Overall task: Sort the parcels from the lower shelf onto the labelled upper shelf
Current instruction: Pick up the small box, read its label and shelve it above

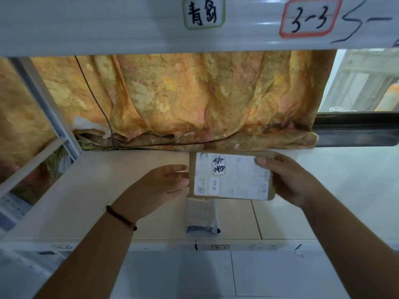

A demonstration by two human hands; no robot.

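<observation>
A flat brown parcel (232, 175) with a white shipping label and handwritten characters is held above the lower shelf (86, 201). My right hand (289, 180) grips its right end. My left hand (164, 184) touches its left edge with the fingers spread. Under the parcel a grey poly-bag parcel (200, 216) lies on the lower shelf near its front edge. The upper shelf's front rail (108, 24) runs across the top, with a green-bordered handwritten label (204, 12) and a red-bordered label reading 3-3 (311, 17).
An orange floral curtain (183, 98) hangs behind the lower shelf. A white shelf upright (43, 100) slants down at the left. The lower shelf's front rail (237, 247) carries small labels. White floor tiles (216, 275) show below.
</observation>
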